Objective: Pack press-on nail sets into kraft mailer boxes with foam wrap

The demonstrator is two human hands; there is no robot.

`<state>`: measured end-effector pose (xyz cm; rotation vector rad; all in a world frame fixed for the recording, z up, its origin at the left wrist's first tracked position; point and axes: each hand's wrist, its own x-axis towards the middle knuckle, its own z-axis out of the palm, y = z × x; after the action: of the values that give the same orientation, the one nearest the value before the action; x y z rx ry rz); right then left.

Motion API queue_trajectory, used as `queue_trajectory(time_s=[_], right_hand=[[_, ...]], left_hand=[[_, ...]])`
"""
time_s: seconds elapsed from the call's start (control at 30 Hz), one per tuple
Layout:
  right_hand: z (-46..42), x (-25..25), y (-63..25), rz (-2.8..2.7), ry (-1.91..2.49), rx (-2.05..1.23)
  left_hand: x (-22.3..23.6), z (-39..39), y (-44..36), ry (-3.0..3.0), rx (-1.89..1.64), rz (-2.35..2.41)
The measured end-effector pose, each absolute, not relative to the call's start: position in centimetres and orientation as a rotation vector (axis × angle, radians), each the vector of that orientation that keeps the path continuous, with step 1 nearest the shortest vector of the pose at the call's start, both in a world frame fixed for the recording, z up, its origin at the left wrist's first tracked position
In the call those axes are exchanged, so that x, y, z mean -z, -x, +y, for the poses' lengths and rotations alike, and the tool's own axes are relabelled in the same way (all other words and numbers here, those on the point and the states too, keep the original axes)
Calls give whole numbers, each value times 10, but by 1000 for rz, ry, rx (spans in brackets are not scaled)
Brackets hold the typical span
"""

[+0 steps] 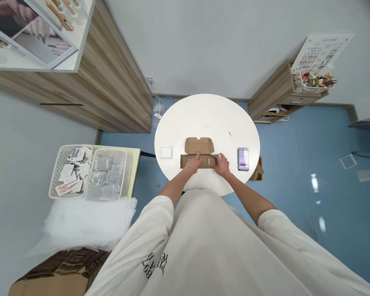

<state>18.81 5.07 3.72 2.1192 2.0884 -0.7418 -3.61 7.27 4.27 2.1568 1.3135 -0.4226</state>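
A small brown cardboard box [206, 160] lies on the round white table [203, 115], close to my body. Its lid [199, 145] is folded back, away from me, with side flaps spread. My left hand [193, 164] rests on the left half of the box, index finger stretched out over its inside. At the box's right end, my right hand [222, 165] has its fingers bent around the corner. Small light marks or slots show on the box between my hands. The undersides of both hands are hidden.
A phone-like object [243, 159] lies at the table's right, and a flat white square [166, 152] at its left. White baskets [70, 170] of cards and clear packs stand on a side table at left. A cardboard carton [257, 170] is on the floor at right.
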Motion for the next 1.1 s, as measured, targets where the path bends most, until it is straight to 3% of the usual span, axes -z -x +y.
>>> queue_trajectory(time_s=[0.43,1.1], right_hand=[[58,-36,-176,2044,-2041,762],[52,-49,-148,2205,-2215,1070]], left_hand=[[-49,73,34,-2141,460,1314],[-48,74,33,-2194,483,1324]])
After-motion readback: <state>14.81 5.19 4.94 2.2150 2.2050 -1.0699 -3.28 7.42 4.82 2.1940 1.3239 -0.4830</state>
